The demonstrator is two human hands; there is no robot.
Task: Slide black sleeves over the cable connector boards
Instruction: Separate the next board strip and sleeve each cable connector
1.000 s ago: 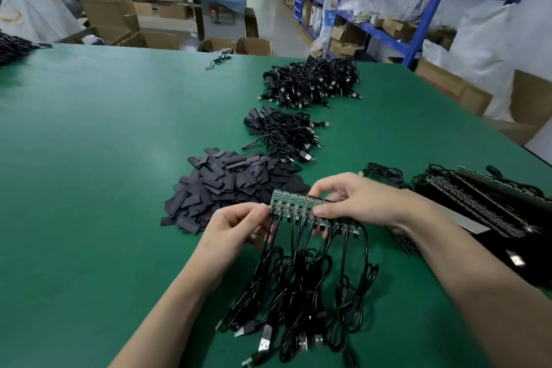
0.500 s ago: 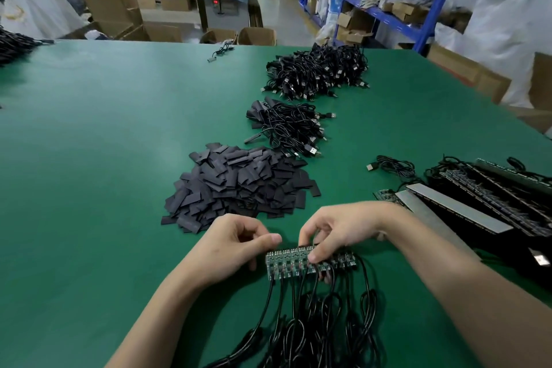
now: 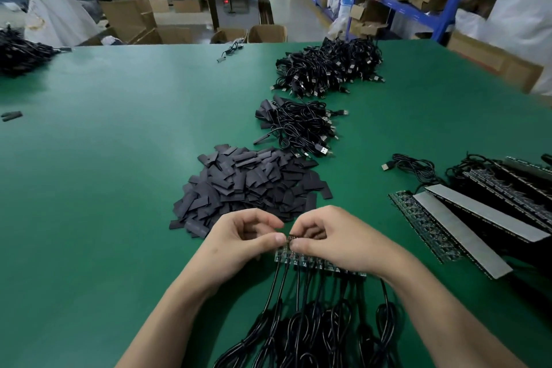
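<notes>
Pinching the end of the board strip (image 3: pixel 301 260) that lies toward the left of the frame, the left hand (image 3: pixel 239 243) and the right hand (image 3: pixel 340 240) meet at lower centre. Both have their fingers curled, and thumb and forefinger grasp the strip's upper edge. Whether a sleeve is already between the fingertips cannot be told, because the fingers cover that spot.

**Handling**
- Board strip: judged light, thin and stiff, but likely brittle where one small board joins the next. Hold it by the bare edges, away from the cable joints.
- Cables (image 3: pixel 313 331): limp and looped, trailing from the strip toward the bottom edge of the frame. They will probably drag and snag, so support the board rather than pulling on the wire.
- Sleeves (image 3: pixel 251 188): a loose pile of flat black pieces just above the hands. They are judged soft and very light, and each probably needs pinching open before a board will enter.

**Surface and room**
- The table (image 3: pixel 104 188) is covered in smooth green matting.
- Two cable heaps (image 3: pixel 301 125) lie above the pile, running toward upper centre.
- Stacked strips (image 3: pixel 478 212) with pale backing sit at the right edge.
- Blue shelving (image 3: pixel 418 6) fills the upper right.
- Cardboard boxes (image 3: pixel 268 33) stand beyond the far table edge.
</notes>
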